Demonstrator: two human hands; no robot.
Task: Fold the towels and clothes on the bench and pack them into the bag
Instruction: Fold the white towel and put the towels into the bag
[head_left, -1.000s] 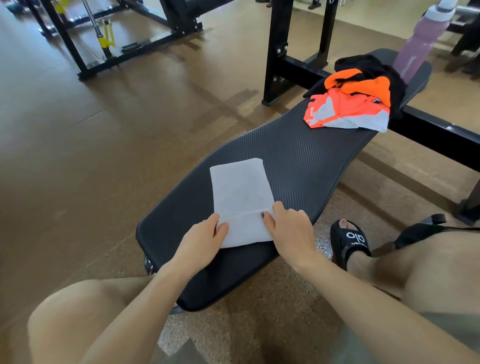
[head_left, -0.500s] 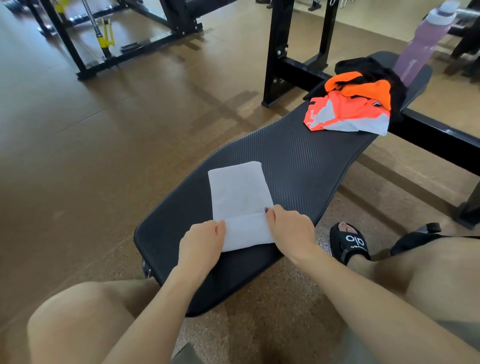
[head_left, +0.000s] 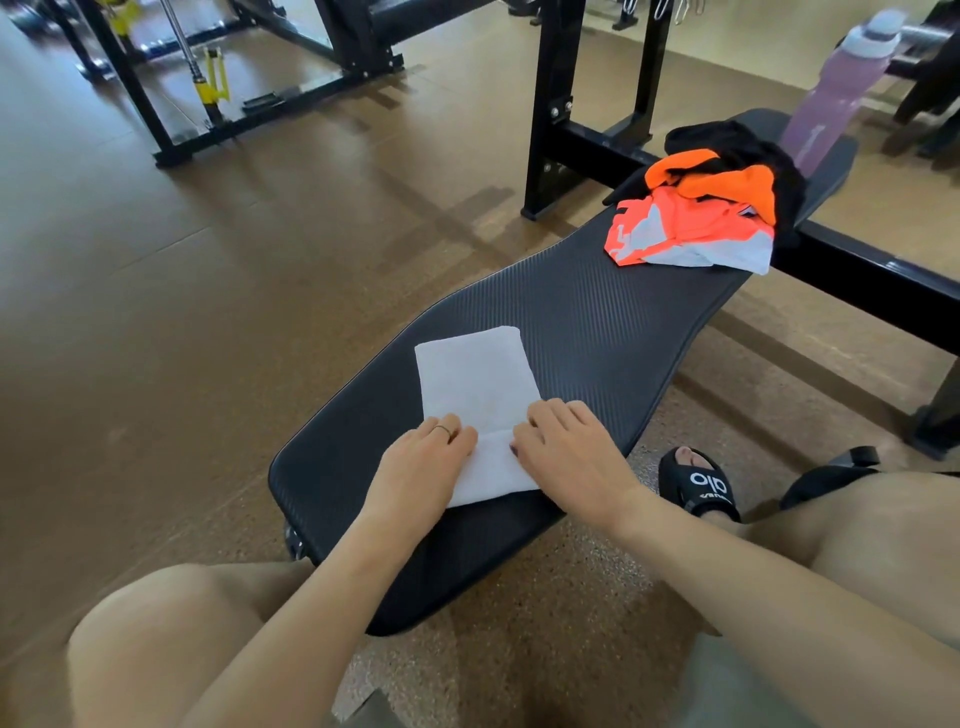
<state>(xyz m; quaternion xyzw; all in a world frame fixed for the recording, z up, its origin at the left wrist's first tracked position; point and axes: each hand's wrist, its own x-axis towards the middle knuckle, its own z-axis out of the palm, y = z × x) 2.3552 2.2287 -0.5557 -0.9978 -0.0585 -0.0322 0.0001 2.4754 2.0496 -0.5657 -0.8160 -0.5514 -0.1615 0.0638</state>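
A white towel (head_left: 475, 384), folded into a long strip, lies on the near half of the black padded bench (head_left: 597, 322). My left hand (head_left: 421, 467) holds the towel's left edge near its close end, with the fingers bent and a ring showing. My right hand (head_left: 566, 447) holds the right edge opposite, thumb on top of the cloth. A crease runs across the towel between the two hands. A loose pile of orange, white and black clothes (head_left: 696, 223) sits at the bench's far end.
A purple water bottle (head_left: 836, 93) stands on the bench behind the clothes. Black rack frames (head_left: 550, 109) and a floor bar (head_left: 883, 280) flank the bench. My sandalled foot (head_left: 698, 483) and a black strap (head_left: 831, 467) are on the floor at the right. My knees frame the near side.
Both hands have slid a little forward along the towel's sides and closed in on the crease. The towel itself has stayed in place on the bench.
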